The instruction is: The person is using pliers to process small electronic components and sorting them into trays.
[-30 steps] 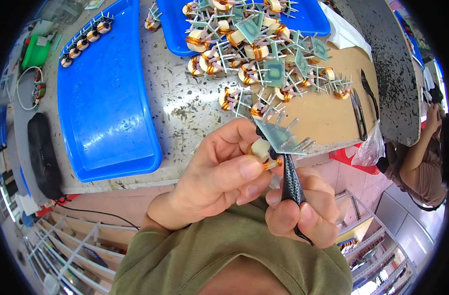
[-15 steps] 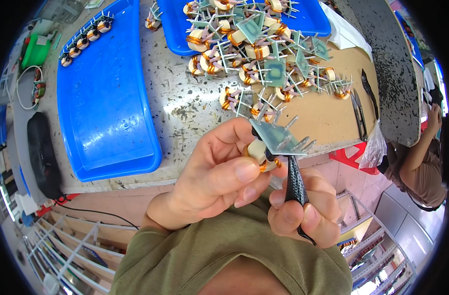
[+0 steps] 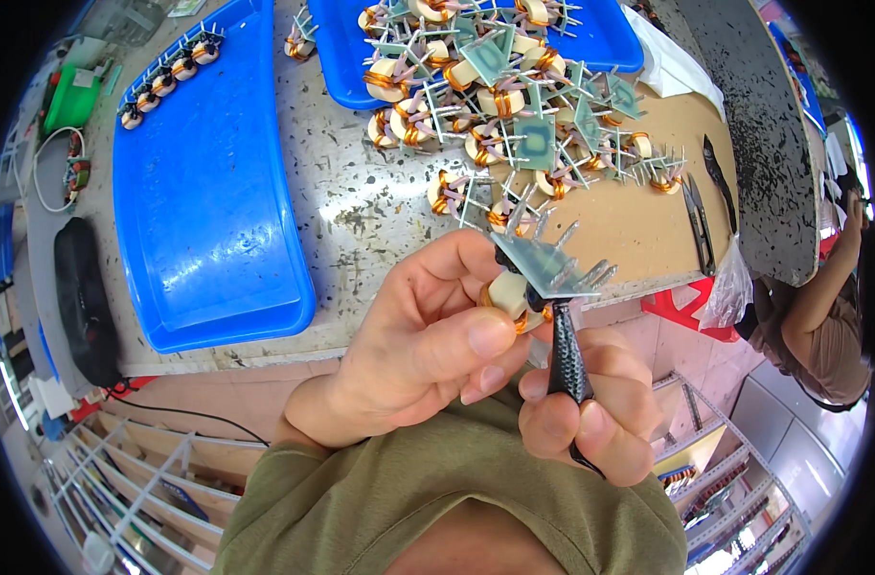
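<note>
I look down at my 2 bare hands, held close to my chest over the near edge of a speckled workbench (image 3: 361, 206). My left hand (image 3: 409, 355) is closed around a small coil part (image 3: 523, 287): a cream ring wound with copper wire, fixed under a little green board with metal pins sticking out on its far and right sides. The cream ring sits between my left thumb, which presses it from the near side, and my curled forefinger, which wraps over it from the far left. The green board juts out to the right, clear of my fingertips.

My right hand (image 3: 590, 412) is closed in a fist around the black textured handle of a hand tool (image 3: 567, 359). The tool stands nearly upright, and its tip meets the part just below the green board, beside my left thumb. I cannot tell what kind of tip it has.

Farther away lies a heap of similar coil parts (image 3: 514, 125), spilling from a blue tray (image 3: 590, 34) onto a brown mat (image 3: 629, 216). A second, longer blue tray (image 3: 203, 201) lies to the left. Black snips (image 3: 698, 222) rest on the mat at the right. Another person's arm (image 3: 820, 297) shows at the far right.
</note>
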Demonstrator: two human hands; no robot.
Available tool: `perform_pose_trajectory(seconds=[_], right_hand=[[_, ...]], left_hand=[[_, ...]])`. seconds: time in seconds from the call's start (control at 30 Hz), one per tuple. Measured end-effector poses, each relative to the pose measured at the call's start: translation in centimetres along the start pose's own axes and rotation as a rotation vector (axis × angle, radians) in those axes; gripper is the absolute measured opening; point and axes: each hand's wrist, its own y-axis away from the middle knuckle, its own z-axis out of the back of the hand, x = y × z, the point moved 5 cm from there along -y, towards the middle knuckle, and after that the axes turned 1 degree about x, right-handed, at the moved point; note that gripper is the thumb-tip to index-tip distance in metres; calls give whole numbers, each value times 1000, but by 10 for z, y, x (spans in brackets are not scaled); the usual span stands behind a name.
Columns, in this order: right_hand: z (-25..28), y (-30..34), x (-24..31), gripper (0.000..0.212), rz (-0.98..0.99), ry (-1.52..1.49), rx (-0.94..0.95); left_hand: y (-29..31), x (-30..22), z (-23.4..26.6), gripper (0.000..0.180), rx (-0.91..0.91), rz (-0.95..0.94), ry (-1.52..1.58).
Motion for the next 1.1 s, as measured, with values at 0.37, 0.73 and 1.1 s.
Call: perform_pose_trajectory(seconds=[0.37,0.73,1.1], right_hand=[[3,1,-1,31,9,-27,19],[4,-1,0,31,-14,-1,-33],[6,1,0,30,13,-5,-45]], left_hand=[[-1,0,-3,21,-12,21,11],[2,0,2,50,-153,37,-153],[1,-3,-1,30,-74,-59,-57]])
